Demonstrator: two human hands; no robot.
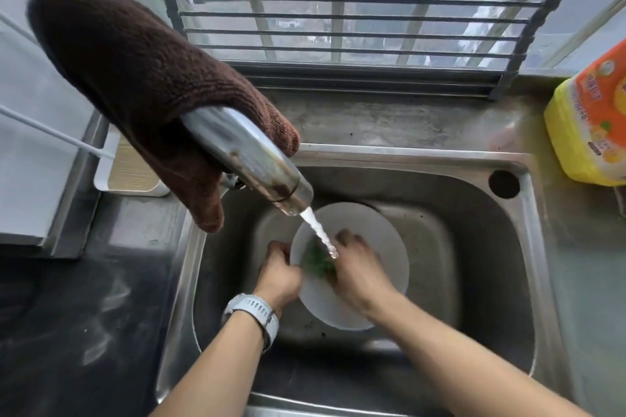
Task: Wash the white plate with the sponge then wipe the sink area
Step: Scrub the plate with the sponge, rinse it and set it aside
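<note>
The left hand [279, 269] grips the white plate [372, 230] at its 9 o'clock rim, steadying it under the faucet [250, 162] stream while the right hand [355, 267] presses the green sponge [318, 261] on it.

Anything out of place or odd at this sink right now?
One thing: a brown knitted cloth is draped over the steel faucet while water runs onto the white plate. The faucet's spout end shows brownish staining. Nothing looks spilled or broken.

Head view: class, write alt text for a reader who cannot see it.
Two hands scrub a white plate in a steel sink under running tap water: the left hand grips its rim, the right hand rubs a green sponge. A brown cloth drapes the tap.
</note>
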